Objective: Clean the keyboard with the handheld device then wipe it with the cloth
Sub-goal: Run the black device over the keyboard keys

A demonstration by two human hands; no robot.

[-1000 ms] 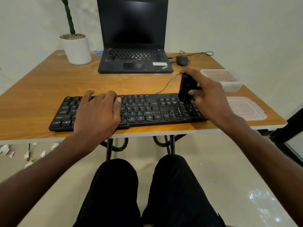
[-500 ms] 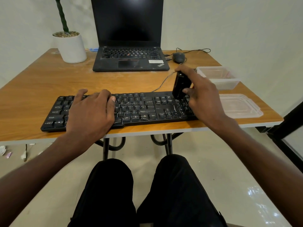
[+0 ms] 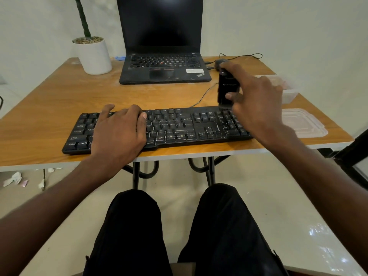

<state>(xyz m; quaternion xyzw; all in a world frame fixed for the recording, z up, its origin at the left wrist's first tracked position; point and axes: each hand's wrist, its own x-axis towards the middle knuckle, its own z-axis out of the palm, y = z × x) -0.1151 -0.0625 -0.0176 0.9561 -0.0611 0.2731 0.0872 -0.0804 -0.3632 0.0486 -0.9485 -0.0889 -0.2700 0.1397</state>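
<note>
Right hand (image 3: 256, 102) grips the black handheld device (image 3: 227, 90) upright, thumb across its front, its lower end at the far right corner of the keyboard (image 3: 179, 126); left hand (image 3: 119, 136) lies flat, fingers together, pressing the keyboard's left half; keyboard sits near the desk (image 3: 49, 108) front edge.

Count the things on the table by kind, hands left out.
Keyboard: 1
Handheld device: 1
Laptop: 1
Mouse: 1
Potted plant: 1
Clear tub: 1
Clear lid: 1
Total: 7
</note>
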